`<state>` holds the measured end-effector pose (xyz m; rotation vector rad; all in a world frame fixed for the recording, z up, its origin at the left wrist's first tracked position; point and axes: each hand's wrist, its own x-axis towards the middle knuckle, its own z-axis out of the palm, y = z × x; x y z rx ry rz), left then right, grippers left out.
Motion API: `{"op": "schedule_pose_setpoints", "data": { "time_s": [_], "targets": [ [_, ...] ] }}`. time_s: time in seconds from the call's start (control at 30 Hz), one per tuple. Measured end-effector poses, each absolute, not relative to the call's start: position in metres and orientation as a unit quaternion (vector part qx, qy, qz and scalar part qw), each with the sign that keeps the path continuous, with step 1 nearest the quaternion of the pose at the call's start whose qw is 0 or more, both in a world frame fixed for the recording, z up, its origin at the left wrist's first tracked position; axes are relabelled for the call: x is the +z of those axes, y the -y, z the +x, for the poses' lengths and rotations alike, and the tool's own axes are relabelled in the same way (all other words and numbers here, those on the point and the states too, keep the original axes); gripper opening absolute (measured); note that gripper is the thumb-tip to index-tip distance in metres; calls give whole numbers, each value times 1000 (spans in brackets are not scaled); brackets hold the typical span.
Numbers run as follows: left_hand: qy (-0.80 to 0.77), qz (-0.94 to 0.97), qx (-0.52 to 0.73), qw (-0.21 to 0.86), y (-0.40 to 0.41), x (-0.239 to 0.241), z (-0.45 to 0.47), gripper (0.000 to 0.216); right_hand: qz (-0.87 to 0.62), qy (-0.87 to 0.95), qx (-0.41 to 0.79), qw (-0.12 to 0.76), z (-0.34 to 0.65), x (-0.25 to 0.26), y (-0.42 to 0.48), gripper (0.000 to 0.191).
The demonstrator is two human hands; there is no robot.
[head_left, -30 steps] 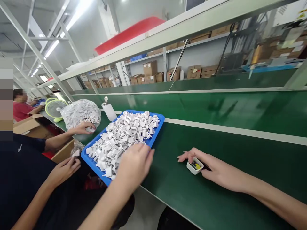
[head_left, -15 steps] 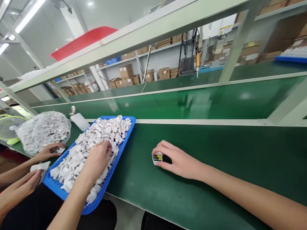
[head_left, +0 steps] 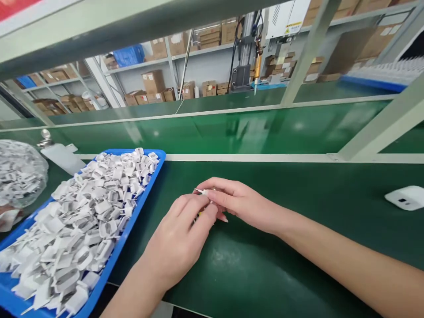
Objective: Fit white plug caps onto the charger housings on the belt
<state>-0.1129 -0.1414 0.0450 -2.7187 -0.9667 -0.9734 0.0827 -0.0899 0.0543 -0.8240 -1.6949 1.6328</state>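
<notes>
In front of me, just above the green bench, my two hands meet over small charger parts. My right hand (head_left: 236, 201) pinches a white plug cap (head_left: 204, 192) between thumb and forefinger, its metal prong pointing left. Yellow inner parts of a charger housing (head_left: 198, 216) peep out between the fingers of my left hand (head_left: 182, 232), which is closed around it. Most of the housing is hidden by the fingers, and I cannot tell whether the two parts touch. Left of my hands stands a blue tray (head_left: 132, 216) heaped with white plug caps (head_left: 99, 207).
A white charger (head_left: 406, 197) lies on the bench (head_left: 298, 274) at right. Behind the tray are a pump bottle (head_left: 62, 157) and a clear bag of white parts (head_left: 21, 172). A co-worker's hand (head_left: 8, 216) is blurred at the left edge. Frame posts (head_left: 377, 128) rise behind the bench.
My left hand has left the tray and come right to join my right hand. The housing has left the bench top. The view has shifted right, and the white charger now shows.
</notes>
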Motion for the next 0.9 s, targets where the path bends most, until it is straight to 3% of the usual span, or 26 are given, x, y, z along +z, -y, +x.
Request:
{"op": "schedule_pose_setpoints", "data": {
  "time_s": [0.13, 0.3, 0.37, 0.6, 0.77, 0.9],
  "targets": [
    [439, -829, -336, -82, 138, 18, -127, 51, -341, 599, 623, 369, 87, 41, 86, 31],
    [530, -742, -273, -306, 138, -1, -123, 22, -382, 681, 521, 345, 80, 35, 94, 22],
    [543, -728, -268, -321, 138, 0, -118, 16, -384, 699, 505, 331, 78, 37, 99, 19],
    [522, -733, -293, -324, 135, 3, -118, 22, -303, 651, 630, 297, 77, 32, 101, 25],
    [524, -739, -282, -316, 135, 1, -120, 15, -317, 739, 543, 241, 80, 27, 94, 21],
    [521, -740, -291, -310, 136, 2, -119, 13, -373, 775, 444, 251, 82, 31, 91, 20]
  ]
}}
